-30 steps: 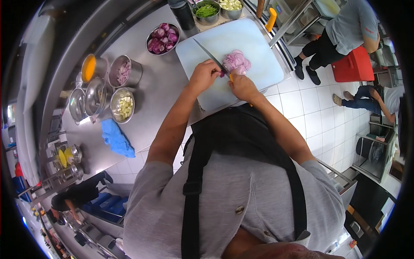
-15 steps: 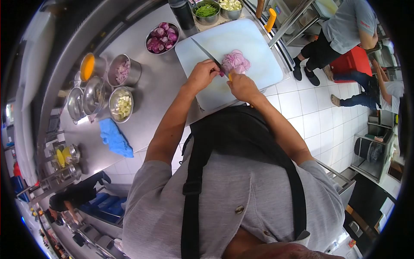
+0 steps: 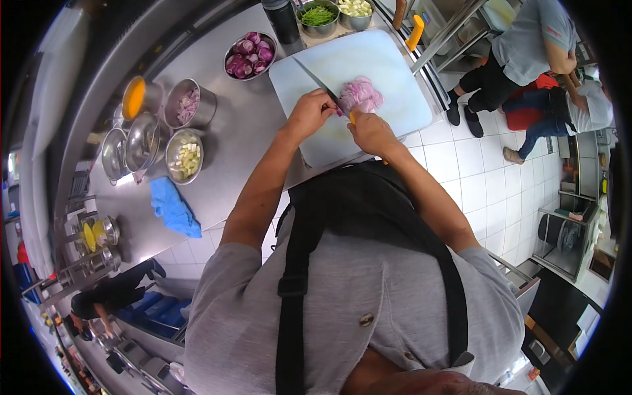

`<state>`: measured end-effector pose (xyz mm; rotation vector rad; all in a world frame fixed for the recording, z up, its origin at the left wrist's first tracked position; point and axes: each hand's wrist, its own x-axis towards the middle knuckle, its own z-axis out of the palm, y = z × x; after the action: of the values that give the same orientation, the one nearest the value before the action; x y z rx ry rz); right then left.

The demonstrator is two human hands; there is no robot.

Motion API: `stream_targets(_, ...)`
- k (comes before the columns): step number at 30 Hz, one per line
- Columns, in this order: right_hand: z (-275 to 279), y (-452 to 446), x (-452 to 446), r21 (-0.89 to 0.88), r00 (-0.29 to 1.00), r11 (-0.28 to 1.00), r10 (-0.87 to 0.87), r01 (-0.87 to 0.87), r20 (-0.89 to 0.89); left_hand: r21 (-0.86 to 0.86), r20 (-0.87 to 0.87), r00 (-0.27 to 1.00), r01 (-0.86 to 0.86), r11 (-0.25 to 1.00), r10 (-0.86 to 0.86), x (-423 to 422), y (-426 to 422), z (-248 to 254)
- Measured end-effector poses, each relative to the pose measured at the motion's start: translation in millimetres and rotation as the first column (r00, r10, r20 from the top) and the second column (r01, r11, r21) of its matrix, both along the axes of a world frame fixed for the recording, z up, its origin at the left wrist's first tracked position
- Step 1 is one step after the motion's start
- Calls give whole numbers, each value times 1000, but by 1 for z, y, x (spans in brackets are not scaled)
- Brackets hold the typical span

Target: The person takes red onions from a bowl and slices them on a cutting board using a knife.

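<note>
My right hand (image 3: 372,131) is closed around the yellow handle of a kitchen knife (image 3: 317,80), whose long blade points up and to the left over the white cutting board (image 3: 401,85). Beside the blade, the bent fingers of my left hand (image 3: 312,113) hold a small piece of red onion (image 3: 339,111), mostly hidden by fingers and knife. A heap of thin red onion slices (image 3: 361,93) lies on the board just right of the blade. Peeled red onions fill a metal bowl (image 3: 230,71) beyond the board's left corner.
Left on the steel table (image 3: 237,125) stand metal containers of chopped onion (image 3: 188,104) and pale chunks (image 3: 186,160), near a blue cloth (image 3: 174,209). A black bottle (image 3: 282,25) and bowl of cut greens (image 3: 317,16) stand behind the board. Co-workers (image 3: 526,46) are at right and lower left.
My hands and the knife stay in almost the same place at the board. At the right, a co-worker in a white top has moved further into view beside the red container.
</note>
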<state>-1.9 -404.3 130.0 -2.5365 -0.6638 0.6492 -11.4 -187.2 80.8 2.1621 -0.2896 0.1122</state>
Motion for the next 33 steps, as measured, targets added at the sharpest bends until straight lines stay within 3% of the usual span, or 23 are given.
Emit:
stream_targets(5, -34, -3, 3, 6, 999, 1000, 2, -3, 39, 13, -4, 1000, 3, 1000, -3, 2, -1, 1)
stream_targets(8, 2, -3, -4, 37, 999, 999, -10, 9, 50, 27, 9, 1000, 2, 1000, -2, -1, -1, 0)
stream_targets(11, -34, -1, -1, 24, 999, 999, -35, 34, 25, 32, 32, 999, 4, 999, -5, -1, 0, -3)
stream_targets(17, 4, -4, -5, 57, 994, 998, 11, -17, 105, 20, 38, 999, -2, 1000, 1, -1, 3, -8)
stream_targets(20, -33, 3, 2, -2, 999, 1000, -11, 11, 35, 30, 43, 999, -1, 1000, -1, -2, 1, -3)
stream_targets(23, 3, 0, 0, -13, 998, 999, 34, -33, 44, 50, 58, 998, -9, 999, 6, -4, 4, -3)
stream_targets(26, 1, -2, -4, 14, 997, 1000, 20, -21, 70, 51, 68, 998, -10, 999, 6, -3, 2, -6)
stream_targets(29, -36, 2, 0, -4, 997, 1000, -10, 10, 73, 55, 67, 998, -6, 998, 2, -3, 2, -4)
stream_targets(33, 2, -1, -1, -25, 998, 998, 51, -50, 44, 52, 84, 996, -31, 998, 27, -5, 3, -9)
